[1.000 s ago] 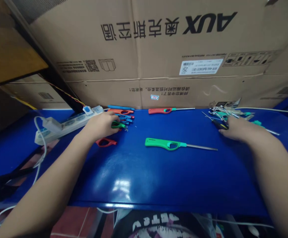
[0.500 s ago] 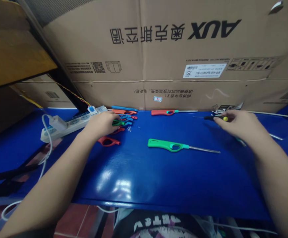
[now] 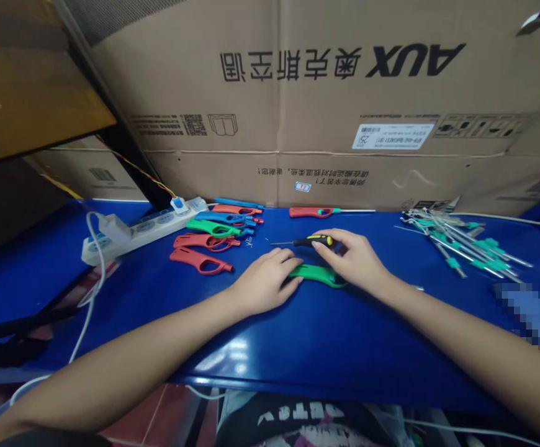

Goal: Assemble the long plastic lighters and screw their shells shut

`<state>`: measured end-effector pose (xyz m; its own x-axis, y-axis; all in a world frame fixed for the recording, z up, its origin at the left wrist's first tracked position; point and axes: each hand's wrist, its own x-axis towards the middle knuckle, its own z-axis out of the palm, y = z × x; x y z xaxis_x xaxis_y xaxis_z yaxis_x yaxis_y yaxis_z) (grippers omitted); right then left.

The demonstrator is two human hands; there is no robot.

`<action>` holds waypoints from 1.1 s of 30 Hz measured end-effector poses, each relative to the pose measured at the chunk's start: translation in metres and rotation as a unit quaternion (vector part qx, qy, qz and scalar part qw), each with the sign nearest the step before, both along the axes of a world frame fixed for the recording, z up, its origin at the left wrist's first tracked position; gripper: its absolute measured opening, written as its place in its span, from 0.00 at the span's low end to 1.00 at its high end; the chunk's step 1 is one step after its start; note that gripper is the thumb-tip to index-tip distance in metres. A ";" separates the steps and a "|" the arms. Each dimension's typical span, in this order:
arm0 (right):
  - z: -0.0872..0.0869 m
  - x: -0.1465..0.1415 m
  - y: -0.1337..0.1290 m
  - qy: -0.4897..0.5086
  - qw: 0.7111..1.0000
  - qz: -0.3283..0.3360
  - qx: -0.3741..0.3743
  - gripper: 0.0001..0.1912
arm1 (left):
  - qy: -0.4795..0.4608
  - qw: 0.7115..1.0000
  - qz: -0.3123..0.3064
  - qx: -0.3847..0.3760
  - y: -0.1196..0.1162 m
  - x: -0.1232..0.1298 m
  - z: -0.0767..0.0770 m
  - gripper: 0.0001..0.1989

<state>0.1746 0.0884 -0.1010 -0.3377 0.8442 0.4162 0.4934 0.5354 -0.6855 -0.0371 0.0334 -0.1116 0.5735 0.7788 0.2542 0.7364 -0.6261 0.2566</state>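
Head camera, with the green lighter [image 3: 314, 274] taken as the middle of a clock face: the lighter lies on the blue table [image 3: 335, 347], directly in front of the person, much of its front end hidden by the right hand [image 3: 351, 257]. At nine o'clock the left hand [image 3: 266, 280] grasps the lighter's left end, fingers along the far side and thumb along the near side. The right hand, toward two o'clock, grips a black-and-yellow screwdriver [image 3: 314, 240] by the handle between thumb and fingers — its thin shaft points to nine o'clock, just beyond the lighter's body. Whether the right hand also touches the lighter cannot be told. At twelve o'clock a red lighter [image 3: 311, 212] with a metal tube lies near the foot of a big cardboard carton [image 3: 298, 124]. Between nine and ten, red, green, blue and orange lighter casings [image 3: 202, 241] lie side by side, with small pale bits [image 3: 249, 241] just beside them toward the centre. Farther out that way stands a white power strip [image 3: 144, 231] with plugs in it. Between two and three, well apart from the hands, metal rods with teal fittings [image 3: 472, 245] lie in a loose heap.
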 end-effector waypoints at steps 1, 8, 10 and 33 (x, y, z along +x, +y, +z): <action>0.000 -0.003 0.001 -0.003 1.000 0.005 0.011 0.16 | -0.029 1.000 -0.007 -0.005 0.002 -0.001 -0.003 0.16; -0.004 -0.010 0.008 0.039 0.999 -0.010 0.012 0.14 | -0.121 0.990 -0.059 -0.045 -0.001 0.001 -0.009 0.19; -0.003 -0.009 0.009 0.068 0.998 -0.015 -0.007 0.13 | -0.134 0.987 -0.069 -0.050 -0.002 0.002 -0.009 0.19; 0.017 0.024 -0.017 0.416 0.865 0.027 -0.280 0.19 | -0.260 0.958 -0.069 -0.099 -0.009 0.016 -0.009 0.18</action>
<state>0.1981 0.0710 -0.0841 -0.1639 0.9844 0.0643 -0.3101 0.0105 -0.9506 -0.0211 0.0248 -0.1207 0.5100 0.7676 0.3880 0.3908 -0.6087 0.6905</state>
